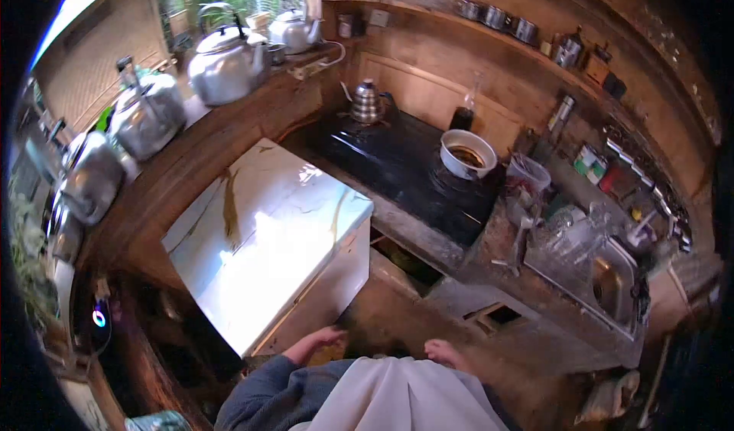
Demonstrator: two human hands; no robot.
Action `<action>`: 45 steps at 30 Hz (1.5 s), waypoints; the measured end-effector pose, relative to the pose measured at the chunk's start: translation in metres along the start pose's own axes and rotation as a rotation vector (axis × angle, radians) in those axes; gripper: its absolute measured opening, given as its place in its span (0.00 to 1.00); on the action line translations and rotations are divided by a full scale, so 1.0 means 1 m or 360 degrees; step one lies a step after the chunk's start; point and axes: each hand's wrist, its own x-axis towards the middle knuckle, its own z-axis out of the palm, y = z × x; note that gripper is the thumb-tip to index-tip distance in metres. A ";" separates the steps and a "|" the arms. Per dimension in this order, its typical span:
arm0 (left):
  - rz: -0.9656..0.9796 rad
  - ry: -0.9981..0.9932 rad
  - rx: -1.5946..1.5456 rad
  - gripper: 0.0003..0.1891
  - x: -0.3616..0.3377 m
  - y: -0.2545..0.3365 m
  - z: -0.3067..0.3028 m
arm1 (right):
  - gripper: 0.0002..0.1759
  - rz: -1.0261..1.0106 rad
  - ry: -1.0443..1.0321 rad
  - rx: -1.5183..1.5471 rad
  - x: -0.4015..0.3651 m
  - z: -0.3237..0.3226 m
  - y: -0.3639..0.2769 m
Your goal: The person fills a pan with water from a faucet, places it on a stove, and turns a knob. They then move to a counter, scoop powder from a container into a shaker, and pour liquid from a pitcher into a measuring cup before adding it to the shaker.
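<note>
Far to the left of and beyond the left hand, metal kettles (222, 71) stand close together along a ledge (172, 144); a sleeve or elbow brushing one could tip it or push it into its neighbour. Just ahead of the left hand is the white marbled table (197, 236), nearest of the things; strong glare on its top could hide a wet patch or its edge, and turning too close could knock a wrist against its side. Well ahead, between the two hands' directions, a gooseneck kettle (368, 108) sits on the dark stovetop (413, 178). Farther right, the white pot (457, 165) holds brown contents; if it were caught by its rim, it might slop. Beyond the right hand to the right, clear wares crowd beside the sink (628, 309), where a careless reach could topple them.

The left hand (312, 344) is low beside the table, released, fingers loosely bent, with nothing visible in it; whether it touches the table's side cannot be told. The right hand (446, 352) is also released, fingers partly curled, apart from the table and seemingly holding nothing.
</note>
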 end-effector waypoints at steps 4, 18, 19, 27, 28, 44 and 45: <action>0.0458 -0.0372 0.0245 0.19 0.065 0.192 0.012 | 0.15 -0.0763 0.0216 -0.0044 -0.049 0.008 -0.163; 0.0096 -0.0291 -0.1299 0.16 0.183 0.553 0.078 | 0.11 -0.1260 0.0633 0.0507 -0.041 -0.081 -0.335; 0.0064 -0.0403 -0.1304 0.16 0.193 0.560 0.078 | 0.11 -0.1253 0.0693 0.0493 -0.040 -0.082 -0.337; 0.0072 -0.0738 -0.1324 0.16 0.224 0.586 0.087 | 0.12 -0.1125 0.0899 0.0669 -0.033 -0.087 -0.337; 0.0093 -0.0683 -0.1222 0.15 0.219 0.594 0.087 | 0.12 -0.1123 0.0933 0.0552 -0.033 -0.089 -0.336; 0.0051 -0.0256 -0.0773 0.10 0.154 0.613 0.073 | 0.13 -0.1113 0.1069 0.0650 -0.047 -0.079 -0.342; 0.0094 -0.0350 -0.0793 0.10 0.157 0.606 0.068 | 0.13 -0.1116 0.1070 0.0651 -0.050 -0.079 -0.346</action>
